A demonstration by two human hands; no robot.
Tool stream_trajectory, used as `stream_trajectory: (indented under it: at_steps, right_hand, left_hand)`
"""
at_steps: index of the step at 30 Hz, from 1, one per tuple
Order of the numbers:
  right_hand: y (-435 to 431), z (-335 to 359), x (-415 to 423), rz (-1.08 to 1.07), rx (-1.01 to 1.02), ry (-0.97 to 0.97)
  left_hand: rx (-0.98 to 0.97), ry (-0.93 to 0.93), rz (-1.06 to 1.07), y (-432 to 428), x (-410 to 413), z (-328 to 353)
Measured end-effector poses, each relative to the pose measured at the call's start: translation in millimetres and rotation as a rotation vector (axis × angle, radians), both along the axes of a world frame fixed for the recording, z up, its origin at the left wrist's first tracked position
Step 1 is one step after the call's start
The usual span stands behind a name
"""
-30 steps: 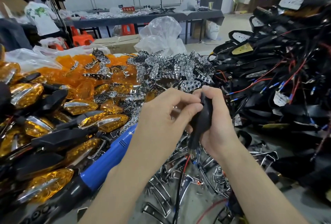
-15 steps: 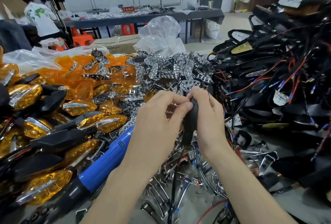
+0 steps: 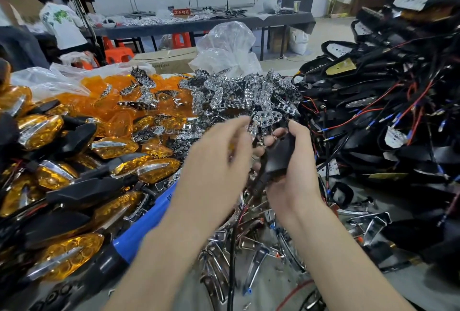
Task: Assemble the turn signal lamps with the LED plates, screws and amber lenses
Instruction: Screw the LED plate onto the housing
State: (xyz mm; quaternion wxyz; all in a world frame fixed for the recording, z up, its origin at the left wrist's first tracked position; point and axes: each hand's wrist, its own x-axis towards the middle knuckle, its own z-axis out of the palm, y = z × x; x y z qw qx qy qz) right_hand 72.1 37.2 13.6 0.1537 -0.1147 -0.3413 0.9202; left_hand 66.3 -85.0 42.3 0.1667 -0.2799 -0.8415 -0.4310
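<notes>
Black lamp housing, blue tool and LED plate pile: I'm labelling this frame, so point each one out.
black lamp housing [image 3: 278, 155]: head view, middle of its dark shell.
blue tool [image 3: 145, 223]: head view, blue part of its handle.
LED plate pile [image 3: 249, 94]: head view, chrome plates at the heap's middle.

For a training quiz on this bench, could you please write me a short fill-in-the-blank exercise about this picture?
The right hand grips a ___ lamp housing.
The screwdriver lying beside the finished lamps has a ___ handle.
The pile of wired housings lies on the person's ___ side.
Missing words: black, blue, right.
</notes>
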Motion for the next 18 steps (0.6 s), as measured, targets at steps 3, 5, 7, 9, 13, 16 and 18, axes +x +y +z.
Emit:
stream_trajectory:
  at_steps: [3,5,7,9,13,16,18]
  right_hand:
    - [2,-2,-1,-0.016,-0.031,-0.031]
    - [4,-4,-1,-0.064,-0.007,-0.069]
    - [5,-5,-2,-0.082,-0.01,-0.088]
    - [5,-6,-2,-0.085,-0.006,-0.102]
    - [7,-8,-4,-0.099,0.013,-0.131]
    - [9,-8,-6,-0.111,0.001,-0.153]
    - [9,-9,-6,-0.112,0.0,-0.162]
  left_hand:
    - [-0.526,-0.148,0.19,-42,-21,8]
    - [-0.912,-0.381,0.266,-60,-23,9]
    - [-1.043,-0.529,0.256,-64,-21,8]
    - [-1.085,-0.541,0.246,-63,-21,2]
    - [-1.13,-0.529,0.298,-66,-23,-4]
    - [-1.135,-0.528,0.336,-72,-22,-10]
    - [-1.145,-0.525,0.362,-78,-20,-18]
